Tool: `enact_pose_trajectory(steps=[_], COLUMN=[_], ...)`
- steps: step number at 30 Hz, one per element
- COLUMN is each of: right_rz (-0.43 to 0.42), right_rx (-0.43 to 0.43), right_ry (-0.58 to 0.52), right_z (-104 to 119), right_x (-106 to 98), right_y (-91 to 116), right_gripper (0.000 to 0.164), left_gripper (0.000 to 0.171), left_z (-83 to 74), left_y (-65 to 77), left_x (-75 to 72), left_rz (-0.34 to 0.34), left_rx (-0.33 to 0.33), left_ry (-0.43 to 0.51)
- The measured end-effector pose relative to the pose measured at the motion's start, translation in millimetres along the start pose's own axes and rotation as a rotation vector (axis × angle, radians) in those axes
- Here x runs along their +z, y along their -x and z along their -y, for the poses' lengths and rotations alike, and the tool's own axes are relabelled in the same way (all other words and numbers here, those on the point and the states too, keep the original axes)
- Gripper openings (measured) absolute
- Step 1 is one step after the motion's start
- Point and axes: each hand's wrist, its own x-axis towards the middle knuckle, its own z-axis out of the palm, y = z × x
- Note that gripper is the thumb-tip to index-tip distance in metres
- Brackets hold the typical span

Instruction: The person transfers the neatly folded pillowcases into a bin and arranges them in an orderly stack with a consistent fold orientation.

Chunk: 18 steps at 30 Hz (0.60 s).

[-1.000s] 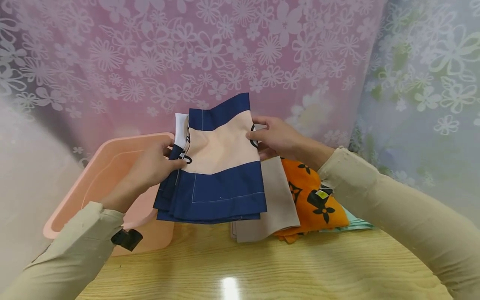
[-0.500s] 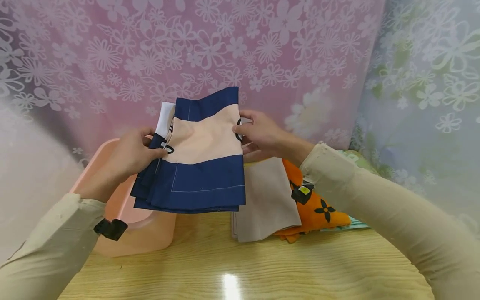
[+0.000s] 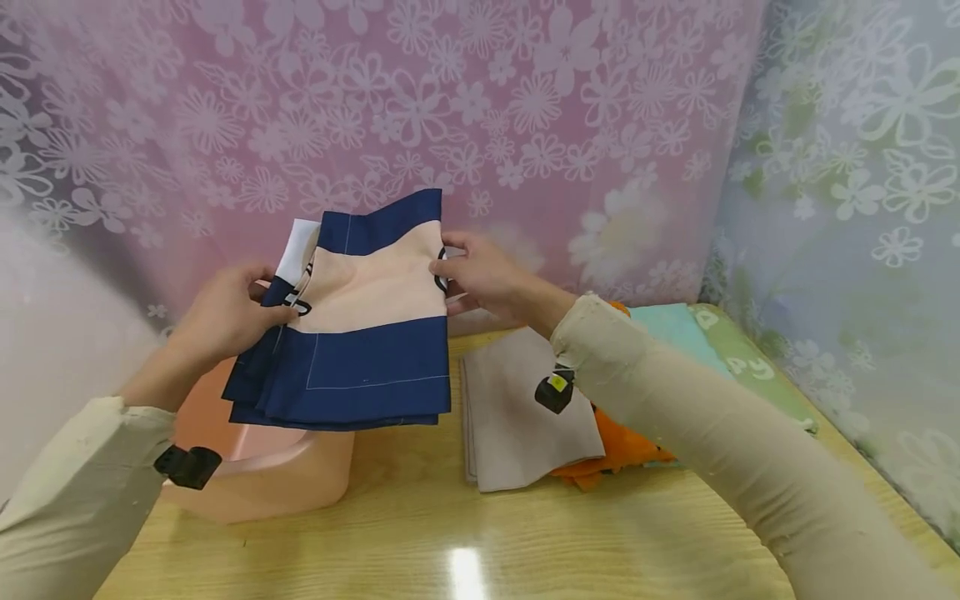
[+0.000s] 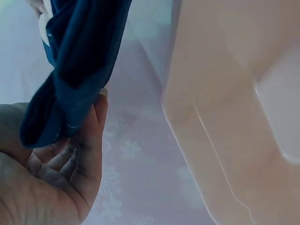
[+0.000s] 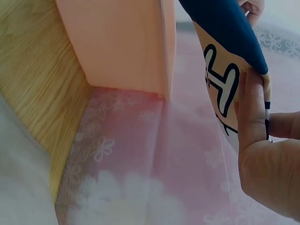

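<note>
A folded cloth (image 3: 367, 292), navy with a peach band and black-outlined print, is held up between both hands above the pink plastic tub (image 3: 315, 479). My left hand (image 3: 225, 317) pinches its left edge, thumb in front, where several layers and a white corner show. My right hand (image 3: 483, 271) pinches the opposite edge near the top. In the left wrist view the fingers curl behind the navy layers (image 4: 79, 65), beside the tub's wall (image 4: 206, 108). Outlined lettering on the cloth's back (image 5: 222, 79) shows in the right wrist view.
On the wooden table (image 3: 405, 533), a folded greyish-beige cloth (image 3: 517, 417) lies right of the tub. Behind the right forearm are an orange cloth (image 3: 618, 442), a mint cloth (image 3: 678, 333) and a green cloth (image 3: 757, 358). A pink floral curtain (image 3: 480, 125) hangs behind.
Both hands have carried the folded cloth leftward, from between the tub and the beige cloth to over the tub. More of the mint and green cloths shows now.
</note>
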Motion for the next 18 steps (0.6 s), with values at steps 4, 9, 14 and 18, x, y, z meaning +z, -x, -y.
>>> enact_pose_trajectory(steps=[4,9,14,18], right_rz=[-0.013,-0.024,-0.022,-0.022], right_rx=[0.006,0.023,0.032,0.041], right_ry=[0.0,-0.002,0.018,-0.013], right_z=[-4.0,-8.9,-16.3,-21.3], right_x=[7.5,20.5,35.7,46.7], right_y=[-8.3,-20.3,-30.0,-34.6], right_gripper=[0.052,0.052,0.052,0.052], left_gripper=[0.053,0.056,0.054,0.05], left_z=[11.7,29.4,45.6,55.4], left_y=[-0.7,-1.3,-0.7,0.5], left_x=[-3.6,-10.1,-16.0,-18.4], left_rz=[-0.003,0.004,0.0,0.016], left_rx=[0.003,-0.012,-0.039,-0.045], left_ry=[-0.017,-0.011,-0.026,-0.028])
